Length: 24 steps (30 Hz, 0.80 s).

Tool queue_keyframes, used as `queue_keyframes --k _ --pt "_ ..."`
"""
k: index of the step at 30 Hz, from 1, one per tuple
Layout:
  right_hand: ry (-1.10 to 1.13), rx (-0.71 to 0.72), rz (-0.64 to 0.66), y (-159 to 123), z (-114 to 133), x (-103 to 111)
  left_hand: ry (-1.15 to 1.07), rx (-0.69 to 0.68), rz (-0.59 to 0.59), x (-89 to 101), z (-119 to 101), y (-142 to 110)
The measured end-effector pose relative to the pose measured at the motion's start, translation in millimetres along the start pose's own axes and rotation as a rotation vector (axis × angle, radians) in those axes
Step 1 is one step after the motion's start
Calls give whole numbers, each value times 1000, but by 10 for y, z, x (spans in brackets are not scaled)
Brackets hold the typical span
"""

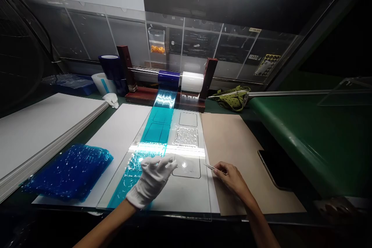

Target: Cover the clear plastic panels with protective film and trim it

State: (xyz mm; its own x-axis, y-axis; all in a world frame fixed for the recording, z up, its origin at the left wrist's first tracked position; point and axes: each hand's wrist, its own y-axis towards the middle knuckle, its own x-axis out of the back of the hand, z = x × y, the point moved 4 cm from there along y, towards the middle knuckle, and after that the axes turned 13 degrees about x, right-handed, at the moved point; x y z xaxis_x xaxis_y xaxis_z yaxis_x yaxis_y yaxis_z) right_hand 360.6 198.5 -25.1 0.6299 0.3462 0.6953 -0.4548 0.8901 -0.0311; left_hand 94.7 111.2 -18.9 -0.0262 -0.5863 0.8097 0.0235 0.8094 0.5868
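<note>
- Your left hand (154, 178), in a white knit glove, has its fingers bunched at the blue film (158, 130); you cannot tell here whether they grip anything.
- Your right hand (231, 178), bare, pinches a thin, pale tool (213, 168), its tip near the clear sheet's right edge. Your two hands are apart.
- The film, glossy and see-through, runs from its roll (169, 79) down the left half of the clear sheet (190, 199), smooth higher up and crinkled around your glove.
- Down the sheet's right half run dark outlines with rounded corners; a wrinkled clear patch (186, 136) fills the middle one.
- Behind, a reddish wooden rack (126, 66) carries that roll and a white roll (193, 81) on a metal rod.
- The sheet's near edge lies along the front of the green desk (87, 131).
- To your left, a shiny blue pack (72, 172) borders your elbow room.
- To your right, flat brown board (232, 139) stretches between your hand and the phone (273, 168).
</note>
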Motion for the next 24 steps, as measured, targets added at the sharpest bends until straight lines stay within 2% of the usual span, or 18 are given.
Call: queue_keyframes --k 2,4,8,11,13,16,24 --pt "-80 -15 -90 -26 11 107 2 33 0 101 127 72" --pt "-117 -8 -164 -54 41 179 1 69 17 214 312 263" --pt "-56 15 -206 -112 56 186 -20 139 101 432 792 961" --pt "-31 1 -201 -158 -8 131 -71 133 249 468 1084 1490" --pt "-31 -12 -192 -185 -77 90 -116 99 375 403 1186 1732" --pt "-55 -30 -177 -219 -200 44 -133 87 494 251 1246 1929" --pt "-70 -4 -137 -248 -408 -4 -114 103 644 -250 1370 2031"
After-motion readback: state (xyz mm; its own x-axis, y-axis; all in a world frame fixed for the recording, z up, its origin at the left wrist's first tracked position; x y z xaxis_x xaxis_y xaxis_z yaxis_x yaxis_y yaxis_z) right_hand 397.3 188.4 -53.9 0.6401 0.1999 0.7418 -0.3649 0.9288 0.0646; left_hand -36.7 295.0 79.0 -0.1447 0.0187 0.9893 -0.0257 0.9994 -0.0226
